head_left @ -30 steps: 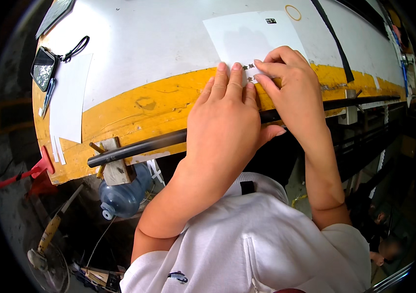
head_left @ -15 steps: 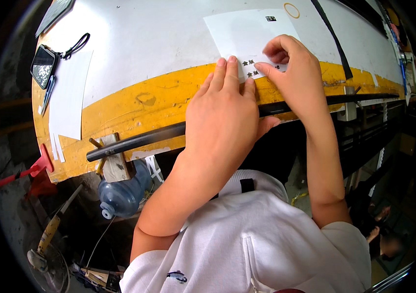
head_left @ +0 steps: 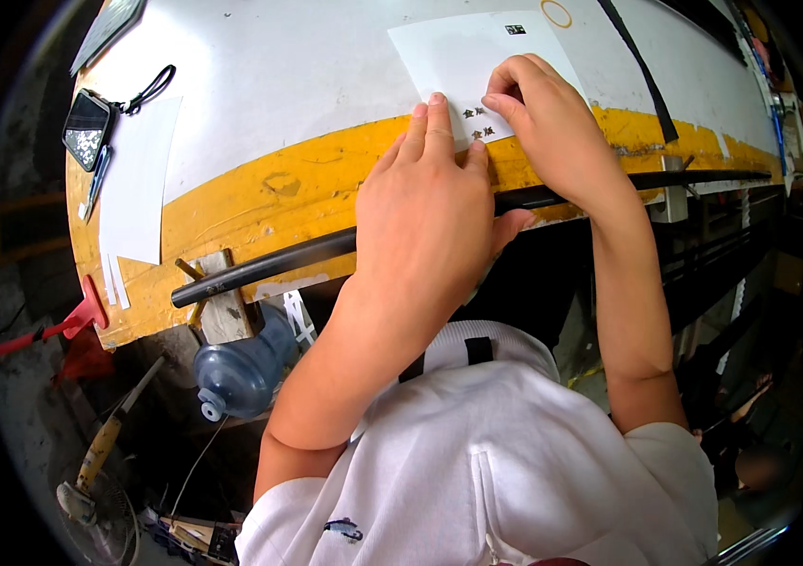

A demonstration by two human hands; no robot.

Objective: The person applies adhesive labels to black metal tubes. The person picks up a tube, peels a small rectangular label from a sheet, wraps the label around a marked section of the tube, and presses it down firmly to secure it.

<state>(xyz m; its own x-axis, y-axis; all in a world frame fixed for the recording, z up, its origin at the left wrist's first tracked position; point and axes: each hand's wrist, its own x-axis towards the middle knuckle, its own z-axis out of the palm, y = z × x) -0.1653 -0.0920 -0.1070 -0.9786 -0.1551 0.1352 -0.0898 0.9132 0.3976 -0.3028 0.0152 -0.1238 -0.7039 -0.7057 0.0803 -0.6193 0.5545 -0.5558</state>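
A white sheet (head_left: 453,57) with a small dark patch and rows of small dark printed marks (head_left: 479,133) lies on the table. My left hand (head_left: 430,193) rests flat with its fingers stretched out, two fingertips pressing the sheet's left edge. Over the sheet, my right hand (head_left: 552,123) has thumb and forefinger pinched together beside the upper row of marks. Whatever sits in that pinch, if anything, is too small to see. A long black rod (head_left: 279,260) runs beneath both arms along the near table edge, partly hidden by my left hand.
Wooden blocks (head_left: 224,316) with pegs support the rod at the table's edge. Left on the table are a phone (head_left: 86,127) with a strap, a blue pen (head_left: 97,179) and white paper (head_left: 142,179). A blue water jug (head_left: 236,377) is below. A black strip (head_left: 642,66) lies right.
My right hand has shifted slightly left over the sheet, and its thumb and forefinger, apart before, have come together. My left hand keeps its place on the sheet's edge.
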